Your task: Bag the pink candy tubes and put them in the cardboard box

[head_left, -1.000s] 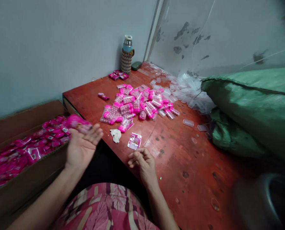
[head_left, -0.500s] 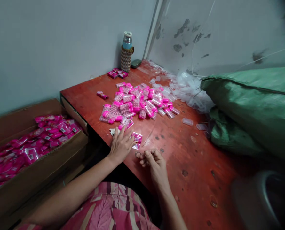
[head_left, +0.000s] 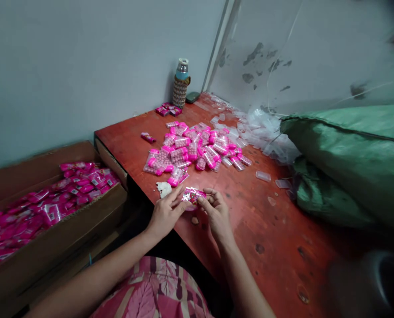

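Between my two hands is a shiny pink printed wrapper [head_left: 193, 195], just above the near edge of the red table. My left hand [head_left: 165, 213] grips its left end, thumb in front. My right hand [head_left: 216, 213] pinches its right end between thumb and fingers. Past my hands lies a heap of clear containers with pink caps and pink beads [head_left: 192, 148]. One filled container [head_left: 176, 176] lies nearest my left hand, beside a crumpled white scrap [head_left: 164, 189]. What is inside the wrapper is too small to tell.
An open cardboard box [head_left: 109, 205] of pink packets [head_left: 54, 212] stands at left. A bottle in a knitted cover [head_left: 180, 90] and small pink packs [head_left: 169, 109] are at the back. Clear empty containers [head_left: 263, 176] and a green sack [head_left: 349, 145] lie at right.
My left hand has closed on the wrapper that lay on the table, and my right hand has moved up to its other end. The view has shifted slightly.
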